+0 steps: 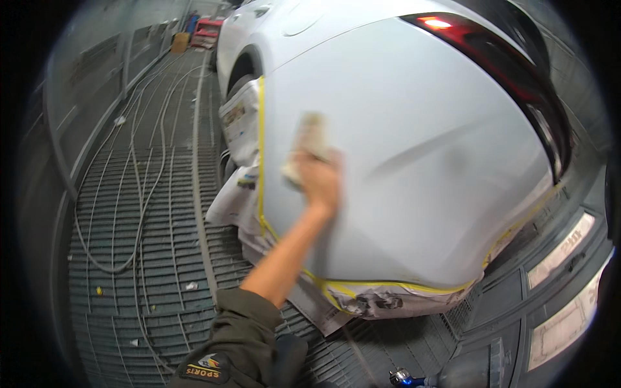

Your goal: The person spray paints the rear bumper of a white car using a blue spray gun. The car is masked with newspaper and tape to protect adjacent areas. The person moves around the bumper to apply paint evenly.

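Note:
My left hand (pixel 318 176) is slightly smeared by motion and presses a cream wiping cloth (pixel 314 132) against the car's pale grey rear side panel (pixel 388 194). The cloth sticks out beyond the fingers and on their left side. Yellow masking tape (pixel 261 149) edges the panel at its left and along the bottom. Paper masking (pixel 236 191) hangs over the wheel, and more covers the lower edge. At the bottom of the view shows a spray gun (pixel 407 377) with a silver head, blue body and what looks like a translucent cup. My right hand is out of view.
Hoses (pixel 139 213) loop over the grated floor (pixel 174 271) at the left. A red tail light (pixel 491 58) curves along the panel's far right. A cardboard box (pixel 181 43) and a red cart (pixel 207 32) stand far back. Doors with light panes (pixel 561 251) are at the right.

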Action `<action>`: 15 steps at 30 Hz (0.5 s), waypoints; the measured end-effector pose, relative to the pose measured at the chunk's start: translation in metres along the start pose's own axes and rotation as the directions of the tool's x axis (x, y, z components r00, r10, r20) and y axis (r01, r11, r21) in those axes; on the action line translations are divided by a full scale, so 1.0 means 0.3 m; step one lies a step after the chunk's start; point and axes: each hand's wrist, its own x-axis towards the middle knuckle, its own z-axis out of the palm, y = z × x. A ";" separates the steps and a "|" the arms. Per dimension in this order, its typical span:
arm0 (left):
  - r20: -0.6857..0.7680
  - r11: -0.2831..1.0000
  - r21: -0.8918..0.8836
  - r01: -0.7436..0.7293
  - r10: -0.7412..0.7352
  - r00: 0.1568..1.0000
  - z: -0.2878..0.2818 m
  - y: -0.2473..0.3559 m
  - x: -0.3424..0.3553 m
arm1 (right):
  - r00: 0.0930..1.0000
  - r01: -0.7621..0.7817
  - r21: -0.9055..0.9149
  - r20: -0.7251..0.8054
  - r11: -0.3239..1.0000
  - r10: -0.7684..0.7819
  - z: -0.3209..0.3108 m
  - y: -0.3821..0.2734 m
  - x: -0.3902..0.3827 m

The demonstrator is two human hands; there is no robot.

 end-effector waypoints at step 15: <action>-0.038 0.894 -0.068 0.442 -0.445 0.895 -0.173 -0.521 -0.280 | 1.000 -0.009 0.012 0.011 1.000 0.009 0.040 0.009 -0.027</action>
